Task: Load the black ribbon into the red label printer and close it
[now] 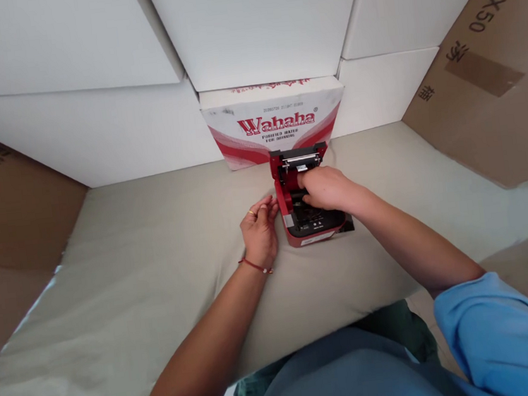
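Red-and-black printer (319, 223), lid (299, 153) standing up, two hands attending

Right hand (327, 187): resting inside the printer, fingers bending partway; whether they are gripping anything, cannot tell. Left hand (261, 230): lying beside the printer's left wall, fingers bunching nearly together; hold and contact, cannot tell. Printer: sitting on a cloth-covered table (157, 267), near its front edge, a Wahaha box (279, 123) standing close behind. Room: cloth stretching widely left and right, cardboard boxes (496, 101) bounding both sides, white panels (258, 27) closing the back
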Demonstrator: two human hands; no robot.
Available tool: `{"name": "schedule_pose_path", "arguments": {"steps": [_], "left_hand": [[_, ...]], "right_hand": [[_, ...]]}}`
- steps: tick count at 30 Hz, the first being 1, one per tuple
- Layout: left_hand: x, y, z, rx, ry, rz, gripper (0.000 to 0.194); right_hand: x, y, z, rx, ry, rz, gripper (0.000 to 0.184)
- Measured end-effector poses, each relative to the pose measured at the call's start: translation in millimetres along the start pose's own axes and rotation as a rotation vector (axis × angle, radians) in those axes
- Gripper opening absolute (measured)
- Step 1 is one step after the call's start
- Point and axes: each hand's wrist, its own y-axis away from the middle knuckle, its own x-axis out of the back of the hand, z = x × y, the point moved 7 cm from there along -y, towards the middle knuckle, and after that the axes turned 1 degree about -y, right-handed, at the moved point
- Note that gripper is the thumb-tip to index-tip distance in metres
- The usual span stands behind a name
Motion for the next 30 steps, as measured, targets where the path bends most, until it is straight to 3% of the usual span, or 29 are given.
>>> {"name": "schedule_pose_path", "arguments": {"steps": [6,18,23,27,30], "left_hand": [[1.0,-1.0,-1.2,0.003,-0.005,0.013,0.035],[1.5,1.0,-1.8,0.017,-0.013,0.035,0.026],[-0.4,1.8,-0.5,0.021,0.004,0.025,0.030],[-1.9,2.1,2.2,0.028,0.019,0.028,0.034],[-2.9,2.6,3.1,0.036,0.025,0.032,0.035]], "right_hand": [[-3.5,0.8,-0.5,0.007,0.007,-0.011,0.027],[-4.0,-2.4,-1.9,-0.002,0.010,-0.067,0.028],[5.7,3.5,1.7,0.024,-0.061,0.010,0.033],[25.4,41.8,23.1,0.150,-0.355,0.058,0.028],[32.9,79.0,69.2,0.200,-0.600,0.013,0.040]]}}
